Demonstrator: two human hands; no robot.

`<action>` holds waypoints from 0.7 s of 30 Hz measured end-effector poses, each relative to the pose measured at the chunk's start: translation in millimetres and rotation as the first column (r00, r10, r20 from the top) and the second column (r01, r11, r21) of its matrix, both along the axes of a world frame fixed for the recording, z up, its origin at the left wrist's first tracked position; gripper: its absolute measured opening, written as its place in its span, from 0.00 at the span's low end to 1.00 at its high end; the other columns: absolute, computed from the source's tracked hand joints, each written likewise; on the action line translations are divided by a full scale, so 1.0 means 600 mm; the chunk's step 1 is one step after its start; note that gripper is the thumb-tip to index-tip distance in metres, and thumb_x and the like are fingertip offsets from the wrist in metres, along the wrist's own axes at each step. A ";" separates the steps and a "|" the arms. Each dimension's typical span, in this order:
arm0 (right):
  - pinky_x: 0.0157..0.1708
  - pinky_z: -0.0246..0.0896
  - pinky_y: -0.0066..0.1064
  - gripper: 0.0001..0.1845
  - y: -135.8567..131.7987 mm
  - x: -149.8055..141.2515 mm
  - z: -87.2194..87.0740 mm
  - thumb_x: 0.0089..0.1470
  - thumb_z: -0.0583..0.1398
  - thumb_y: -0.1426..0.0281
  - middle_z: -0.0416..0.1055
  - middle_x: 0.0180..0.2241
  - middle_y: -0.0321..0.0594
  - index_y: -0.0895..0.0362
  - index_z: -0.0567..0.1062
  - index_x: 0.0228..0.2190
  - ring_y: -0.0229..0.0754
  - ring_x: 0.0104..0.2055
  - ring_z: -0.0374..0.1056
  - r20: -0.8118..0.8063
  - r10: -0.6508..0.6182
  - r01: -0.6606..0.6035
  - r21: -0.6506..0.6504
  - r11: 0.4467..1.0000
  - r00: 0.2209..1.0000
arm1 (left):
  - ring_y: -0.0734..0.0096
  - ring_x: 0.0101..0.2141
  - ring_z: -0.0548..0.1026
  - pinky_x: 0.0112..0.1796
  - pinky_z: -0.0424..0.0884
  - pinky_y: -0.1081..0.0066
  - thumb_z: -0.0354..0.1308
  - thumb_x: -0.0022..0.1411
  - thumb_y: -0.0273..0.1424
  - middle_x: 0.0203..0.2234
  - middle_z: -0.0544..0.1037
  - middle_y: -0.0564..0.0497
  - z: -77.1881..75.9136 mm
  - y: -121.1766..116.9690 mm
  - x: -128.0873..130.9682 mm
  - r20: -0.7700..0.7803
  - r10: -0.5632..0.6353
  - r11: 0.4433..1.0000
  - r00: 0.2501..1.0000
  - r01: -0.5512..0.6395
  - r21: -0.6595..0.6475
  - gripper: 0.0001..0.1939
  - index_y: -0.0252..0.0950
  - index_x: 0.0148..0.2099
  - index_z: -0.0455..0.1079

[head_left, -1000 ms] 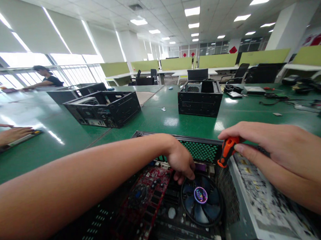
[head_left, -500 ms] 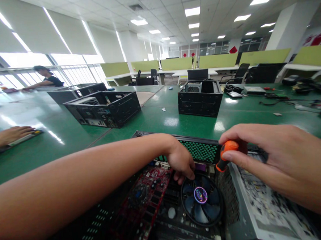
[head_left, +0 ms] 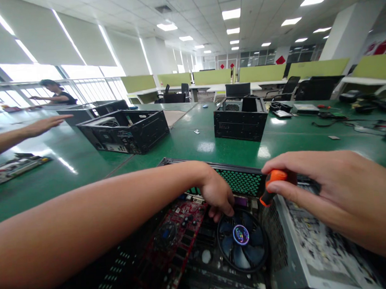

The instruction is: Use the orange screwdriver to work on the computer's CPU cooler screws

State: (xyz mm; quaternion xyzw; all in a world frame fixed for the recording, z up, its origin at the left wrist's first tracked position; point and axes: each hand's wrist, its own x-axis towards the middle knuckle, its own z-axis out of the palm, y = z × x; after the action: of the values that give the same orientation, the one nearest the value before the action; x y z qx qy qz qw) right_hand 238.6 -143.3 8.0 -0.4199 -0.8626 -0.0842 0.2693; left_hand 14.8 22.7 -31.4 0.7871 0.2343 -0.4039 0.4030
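Observation:
An open computer case (head_left: 241, 181) lies right in front of me on the green table. Inside it are a red expansion card (head_left: 173, 241) and a round black cooler fan (head_left: 242, 241). My left hand (head_left: 217, 194) reaches down into the case, its curled fingertips touching something small just behind the fan's rim; what it pinches is hidden. My right hand (head_left: 333, 192) is closed round an orange-handled screwdriver (head_left: 270, 187), held over the case's perforated inner wall (head_left: 273, 235).
Two other open black cases (head_left: 127, 131) (head_left: 240, 117) stand on the green table (head_left: 51, 175) beyond. At the left, a co-worker's arm (head_left: 25, 130) stretches over a circuit board (head_left: 16, 166). Another person (head_left: 54, 93) sits far left. Cables and parts (head_left: 358, 121) lie at right.
The co-worker's hand at left lifted off the circuit board and now reaches out over the table. My right hand shifted the screwdriver slightly. My left hand stayed put.

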 end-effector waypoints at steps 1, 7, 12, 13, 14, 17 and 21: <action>0.31 0.90 0.37 0.17 0.000 0.001 -0.001 0.86 0.60 0.67 0.98 0.43 0.37 0.49 0.92 0.52 0.49 0.36 0.95 -0.002 0.005 -0.005 -0.003 1.000 1.000 | 0.56 0.36 0.83 0.43 0.76 0.62 0.65 0.81 0.30 0.28 0.87 0.50 0.000 0.000 0.000 0.004 0.003 1.000 1.000 -0.003 0.000 0.25 0.44 0.26 0.76; 0.49 0.96 0.46 0.24 -0.006 0.003 -0.008 0.85 0.60 0.70 0.98 0.58 0.44 0.47 0.91 0.68 0.58 0.51 0.98 -0.037 0.018 -0.021 -0.069 0.997 0.999 | 0.55 0.37 0.84 0.45 0.77 0.60 0.63 0.82 0.32 0.29 0.87 0.50 0.001 -0.002 -0.003 0.016 0.010 1.000 1.000 -0.010 0.011 0.24 0.44 0.27 0.77; 0.30 0.85 0.36 0.17 -0.009 0.005 0.000 0.86 0.62 0.65 0.97 0.43 0.39 0.45 0.93 0.50 0.52 0.35 0.93 -0.064 0.015 -0.022 -0.123 0.992 0.998 | 0.54 0.37 0.85 0.46 0.78 0.59 0.65 0.79 0.32 0.30 0.88 0.49 -0.007 0.005 -0.004 0.017 0.001 1.000 1.000 -0.001 -0.005 0.22 0.45 0.28 0.77; 0.29 0.83 0.36 0.15 -0.010 0.006 0.000 0.85 0.64 0.63 0.96 0.40 0.39 0.45 0.93 0.49 0.52 0.33 0.91 -0.066 0.010 -0.019 -0.129 0.991 0.998 | 0.54 0.37 0.85 0.46 0.78 0.59 0.66 0.79 0.32 0.30 0.88 0.49 -0.009 0.007 -0.004 0.020 -0.001 1.000 1.000 0.001 -0.010 0.22 0.44 0.28 0.77; 0.30 0.84 0.37 0.12 -0.011 0.008 -0.002 0.84 0.67 0.60 0.95 0.39 0.39 0.44 0.94 0.49 0.53 0.33 0.91 -0.068 0.003 -0.012 -0.132 0.991 0.998 | 0.54 0.37 0.85 0.46 0.78 0.59 0.66 0.79 0.32 0.30 0.88 0.49 -0.010 0.008 -0.005 0.023 -0.002 1.000 1.000 0.002 -0.015 0.22 0.44 0.28 0.77; 0.41 0.89 0.44 0.15 -0.017 0.013 -0.016 0.79 0.74 0.52 0.96 0.42 0.43 0.42 0.95 0.58 0.61 0.42 0.93 -0.069 -0.038 0.030 -0.118 0.993 0.997 | 0.54 0.37 0.85 0.46 0.78 0.60 0.67 0.78 0.32 0.30 0.88 0.49 -0.013 0.011 -0.007 0.035 0.006 1.000 0.999 -0.005 -0.020 0.21 0.44 0.28 0.78; 0.48 0.92 0.49 0.22 -0.025 0.020 -0.037 0.76 0.74 0.48 0.97 0.46 0.45 0.41 0.94 0.64 0.66 0.49 0.94 -0.069 -0.075 0.070 -0.079 0.994 0.995 | 0.55 0.36 0.84 0.48 0.79 0.59 0.68 0.77 0.32 0.29 0.88 0.49 -0.014 0.013 -0.007 0.035 0.007 1.000 0.999 -0.006 -0.029 0.21 0.44 0.27 0.79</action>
State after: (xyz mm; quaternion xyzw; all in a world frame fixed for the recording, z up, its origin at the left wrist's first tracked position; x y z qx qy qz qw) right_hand 250.4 -158.1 -14.2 -0.4636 -0.8392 -0.0458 0.2806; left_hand 10.7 30.5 -39.6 0.7874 0.2238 -0.3922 0.4197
